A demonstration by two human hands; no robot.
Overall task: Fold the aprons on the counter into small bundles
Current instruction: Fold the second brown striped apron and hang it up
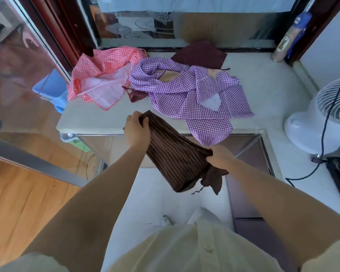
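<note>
pale table (98, 118) below a window carries a red checked apron (98, 75) at the left, a purple checked apron (185, 91) at the centre with one corner over the front edge, and a folded maroon striped apron (200, 54) at the rear. a brown striped apron (171, 154), folded into a long narrow band, hangs in the air just in front of the table edge. the left hand (134, 126) is clamped on its far end and the right hand (220, 156) on its near end, hands apart.

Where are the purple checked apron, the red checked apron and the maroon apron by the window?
purple checked apron (185, 95): head view, crumpled middle.
red checked apron (98, 65): head view, upper fold.
maroon apron (200, 54): head view, flat top.
</note>
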